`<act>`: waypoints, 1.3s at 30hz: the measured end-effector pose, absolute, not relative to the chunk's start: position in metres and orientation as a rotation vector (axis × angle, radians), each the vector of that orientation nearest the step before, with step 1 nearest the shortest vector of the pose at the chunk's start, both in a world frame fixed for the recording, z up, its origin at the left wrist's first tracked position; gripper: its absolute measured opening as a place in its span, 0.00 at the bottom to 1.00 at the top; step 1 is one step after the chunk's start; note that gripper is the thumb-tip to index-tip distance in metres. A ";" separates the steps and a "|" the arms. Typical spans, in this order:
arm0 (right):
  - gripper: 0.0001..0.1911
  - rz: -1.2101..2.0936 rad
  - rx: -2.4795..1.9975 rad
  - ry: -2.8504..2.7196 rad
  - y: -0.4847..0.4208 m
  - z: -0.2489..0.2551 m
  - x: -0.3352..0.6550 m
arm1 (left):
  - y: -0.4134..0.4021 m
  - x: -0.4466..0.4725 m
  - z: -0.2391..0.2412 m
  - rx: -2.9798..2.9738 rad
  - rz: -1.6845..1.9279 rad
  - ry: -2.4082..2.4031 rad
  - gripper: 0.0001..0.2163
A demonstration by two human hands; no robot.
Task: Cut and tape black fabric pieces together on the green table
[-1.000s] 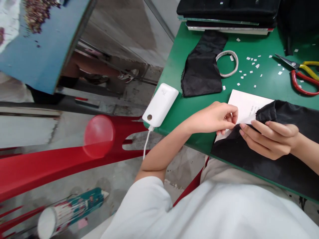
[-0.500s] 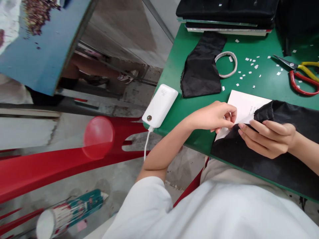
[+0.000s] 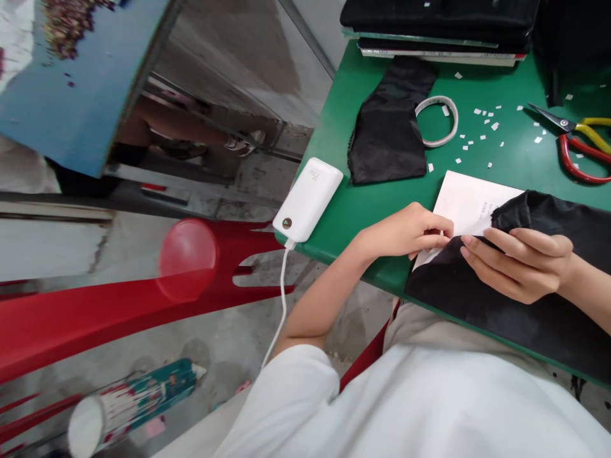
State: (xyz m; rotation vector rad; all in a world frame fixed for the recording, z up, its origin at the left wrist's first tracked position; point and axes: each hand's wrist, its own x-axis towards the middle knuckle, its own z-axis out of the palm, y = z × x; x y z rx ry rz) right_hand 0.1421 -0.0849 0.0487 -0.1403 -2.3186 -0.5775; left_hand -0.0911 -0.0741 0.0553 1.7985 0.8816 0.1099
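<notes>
My left hand (image 3: 411, 230) is curled in a pinch at the lower left edge of a white card (image 3: 470, 202) lying on the green table (image 3: 372, 203). A large black cloth (image 3: 515, 305) covers the card's right side and hangs over the table's near edge. My right hand (image 3: 518, 263) rests on that cloth, fingers stretched out and pressing its edge just beside the left fingertips.
A second black cloth piece (image 3: 391, 124), a ring of white tape (image 3: 438, 119) and scattered white paper bits lie further back. Red and yellow scissors (image 3: 580, 143) sit at the right. A white power bank (image 3: 308, 198) with a cable sits at the table's left edge. Dark stacked material (image 3: 436, 25) fills the back.
My left fingers have tightened on the card's edge and slipped a little lower. My right hand has stayed on the cloth.
</notes>
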 end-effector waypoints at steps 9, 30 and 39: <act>0.10 -0.668 -0.140 -2.372 -0.087 0.051 0.141 | -0.077 -0.096 0.051 1.771 0.152 0.857 0.08; 0.06 -0.431 -0.137 -2.586 -0.093 0.042 0.151 | -0.138 -0.082 0.032 2.099 0.765 1.279 0.07; 0.08 -0.197 -0.282 -2.609 -0.093 0.037 0.144 | -0.141 -0.080 0.020 2.098 0.803 1.314 0.06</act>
